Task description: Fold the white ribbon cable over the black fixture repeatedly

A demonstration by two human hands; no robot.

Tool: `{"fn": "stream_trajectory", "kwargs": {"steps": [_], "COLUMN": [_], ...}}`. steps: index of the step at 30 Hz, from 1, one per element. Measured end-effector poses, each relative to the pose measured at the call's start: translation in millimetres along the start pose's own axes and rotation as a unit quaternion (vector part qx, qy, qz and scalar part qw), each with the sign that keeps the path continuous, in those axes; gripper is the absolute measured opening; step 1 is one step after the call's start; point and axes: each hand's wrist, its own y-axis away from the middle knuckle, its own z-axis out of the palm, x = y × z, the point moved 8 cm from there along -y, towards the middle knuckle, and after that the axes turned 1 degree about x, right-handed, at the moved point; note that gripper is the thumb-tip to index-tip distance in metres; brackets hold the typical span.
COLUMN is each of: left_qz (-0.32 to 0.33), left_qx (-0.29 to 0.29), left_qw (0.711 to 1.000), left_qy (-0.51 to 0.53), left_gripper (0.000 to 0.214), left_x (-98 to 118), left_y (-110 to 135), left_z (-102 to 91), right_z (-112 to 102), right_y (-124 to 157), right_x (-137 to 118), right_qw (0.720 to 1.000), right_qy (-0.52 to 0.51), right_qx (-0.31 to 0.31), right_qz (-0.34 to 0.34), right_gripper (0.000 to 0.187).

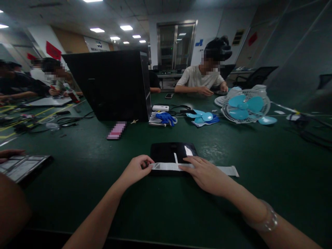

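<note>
A glossy black flat device (166, 149) lies on the table in front of me. Across its near side runs a long white flat strip (227, 171), like a ribbon cable, reaching past the device's right edge. My left hand (137, 168) pinches the strip's left end between thumb and fingertips. With fingers stretched out, my right hand (203, 171) rests on the strip and the device, covering part of both. A narrow white tab (176, 159) sticks up from the strip near my right fingertips; how it is joined there I cannot tell.
Beyond stand a large black computer case (111, 86), a pink phone (116, 130), blue-and-white gloves (164, 118), loose blue fan blades (199, 116) and a caged fan (245, 106). A co-worker (201, 77) sits opposite. At left lies a framed panel (23, 166) beside another person's hand.
</note>
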Motion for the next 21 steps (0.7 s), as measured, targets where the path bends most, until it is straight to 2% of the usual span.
{"fn": "stream_trajectory", "kwargs": {"steps": [5, 11, 17, 21], "left_qz": [0.003, 0.005, -0.009, -0.015], "left_qx": [-0.004, -0.018, 0.044, 0.082], "left_qw": [1.000, 1.000, 0.998, 0.994], "left_qy": [0.005, 0.011, 0.040, 0.077], "left_gripper": [0.025, 0.029, 0.041, 0.040], "left_x": [1, -1, -1, -7], "left_y": [-1, 0, 2, 1], "left_z": [1.4, 3.7, -11.1, -18.3], "right_z": [3, 7, 9, 2], "right_y": [-2, -3, -2, -5], "right_x": [-24, -30, -27, -14], "right_qw": [0.995, 0.992, 0.992, 0.994], "right_qy": [-0.072, -0.110, -0.103, -0.092], "right_qx": [-0.022, -0.040, -0.040, 0.005], "right_qz": [-0.065, -0.055, -0.058, -0.051], "right_gripper": [0.053, 0.054, 0.054, 0.055]}}
